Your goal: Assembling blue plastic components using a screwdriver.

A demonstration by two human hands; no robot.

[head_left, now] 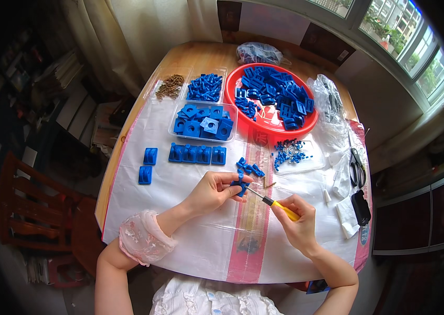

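Between its fingers and thumb, my left hand [212, 192] grips a small blue plastic part [240, 185] above the middle of the table. My right hand [298, 220] is closed round the yellow and black handle of a screwdriver [284, 209]. The screwdriver's metal shaft reaches left to the blue part; whether its tip sits on a screw is too small to tell. Just beyond the left hand lie several loose small blue pieces [250, 167]. A brass-coloured screw [270, 185] rests on the sheet beside the screwdriver shaft.
Blue assembled blocks [197, 154] stand in a row at left centre, with two more [145, 175] further left. Behind are clear boxes of square blue plates [202, 137], blue pieces [204, 87] and screws [169, 86]. A red basin [271, 127] holds blue parts. Scissors [357, 168] lie right.
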